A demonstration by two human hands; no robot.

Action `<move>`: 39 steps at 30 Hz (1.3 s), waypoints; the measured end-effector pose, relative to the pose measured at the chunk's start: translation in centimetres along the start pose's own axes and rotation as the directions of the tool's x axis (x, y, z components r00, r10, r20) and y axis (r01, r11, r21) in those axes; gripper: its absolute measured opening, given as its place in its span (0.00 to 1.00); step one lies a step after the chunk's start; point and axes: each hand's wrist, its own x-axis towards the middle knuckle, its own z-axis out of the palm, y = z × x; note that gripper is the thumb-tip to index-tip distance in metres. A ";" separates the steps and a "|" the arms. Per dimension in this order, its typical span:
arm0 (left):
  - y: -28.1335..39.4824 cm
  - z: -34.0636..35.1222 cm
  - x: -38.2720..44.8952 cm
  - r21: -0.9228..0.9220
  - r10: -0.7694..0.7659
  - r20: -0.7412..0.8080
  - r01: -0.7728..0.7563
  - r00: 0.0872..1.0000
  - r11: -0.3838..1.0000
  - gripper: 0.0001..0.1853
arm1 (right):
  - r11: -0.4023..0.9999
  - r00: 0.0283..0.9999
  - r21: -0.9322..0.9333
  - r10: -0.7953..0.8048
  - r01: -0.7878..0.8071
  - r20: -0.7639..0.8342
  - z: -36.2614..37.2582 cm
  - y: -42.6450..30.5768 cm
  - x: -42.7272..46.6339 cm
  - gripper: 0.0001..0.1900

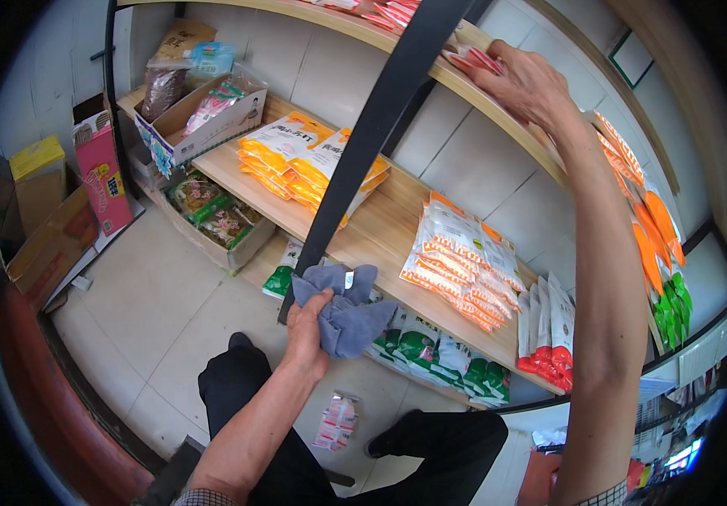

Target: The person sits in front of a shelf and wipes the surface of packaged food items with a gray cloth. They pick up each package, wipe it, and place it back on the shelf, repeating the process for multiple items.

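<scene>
A crumpled grey-blue cloth (pixel 347 310) with a small white tag is gripped in my left hand (pixel 306 332), beside the lower part of the black metal shelf post (pixel 369 139). My right hand (pixel 524 79) reaches up to the upper wooden shelf (pixel 502 104). Its fingers are on red-and-white packets (pixel 474 58) at that shelf's front edge; whether they grip or only press them is hard to see. On the middle shelf (pixel 369 243) lie stacked yellow-and-white packets (pixel 303 155) left of the post and orange-and-white packets (pixel 464 259) to its right.
Green-and-white bags (pixel 420 341) stand on the bottom shelf. A white open box (pixel 211 126) holds small packets at the middle shelf's left end. Cardboard boxes (pixel 53 234) stand at the left wall. A pink-and-white packet strip (pixel 338 420) lies on the tiled floor (pixel 148 316) between my feet.
</scene>
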 end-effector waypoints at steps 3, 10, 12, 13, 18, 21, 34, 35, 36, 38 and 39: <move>-0.3 0.3 -0.1 0.010 -0.015 -0.019 0.015 1.000 1.000 0.18 | 0.999 0.999 0.024 0.038 -0.037 -0.020 0.7 -0.6 0.2 0.23; -0.4 0.1 0.1 0.021 -0.005 0.011 0.005 1.000 1.000 0.21 | 0.994 0.997 -0.083 -0.068 0.064 -0.042 1.6 0.1 1.1 0.18; -0.2 0.1 0.2 0.027 0.000 0.008 0.000 1.000 1.000 0.21 | 0.997 0.990 -0.038 -0.068 0.064 -0.121 1.8 0.5 0.2 0.16; -0.2 0.2 0.1 0.032 0.000 0.002 0.000 1.000 0.999 0.20 | 0.999 0.985 0.012 -0.050 0.053 -0.167 1.9 0.9 -0.4 0.15; -0.7 -0.2 0.9 0.022 0.006 -0.005 -0.006 1.000 1.000 0.17 | 0.937 0.939 0.350 0.131 -0.012 -0.319 0.1 3.6 -2.7 0.15; -1.5 0.3 0.9 0.024 -0.008 -0.024 0.009 1.000 1.000 0.16 | 0.829 0.884 0.553 0.192 0.087 -0.426 -2.2 5.0 -5.4 0.17; -0.9 -1.6 2.2 0.049 0.101 -0.008 -0.100 0.995 0.994 0.17 | 0.605 0.845 0.787 0.478 -0.118 -0.241 -3.1 -2.8 -29.7 0.16; -0.6 -1.7 2.3 0.040 0.116 -0.007 -0.116 0.993 0.992 0.17 | 0.664 0.884 0.741 0.401 -0.100 -0.240 -1.3 -2.8 -31.8 0.15; -0.7 -1.6 2.3 0.038 0.119 -0.002 -0.119 0.993 0.992 0.17 | 0.606 0.911 0.772 0.404 -0.192 -0.090 -0.5 -3.9 -33.5 0.15; -0.3 -1.5 2.3 0.041 0.133 -0.019 -0.132 0.991 0.990 0.17 | 0.491 0.905 0.784 0.371 -0.380 0.207 1.8 -6.8 -35.8 0.15; -0.1 -1.3 2.2 0.039 0.136 -0.019 -0.135 0.991 0.990 0.17 | 0.447 0.870 0.754 0.346 -0.481 0.350 3.4 -7.9 -37.1 0.15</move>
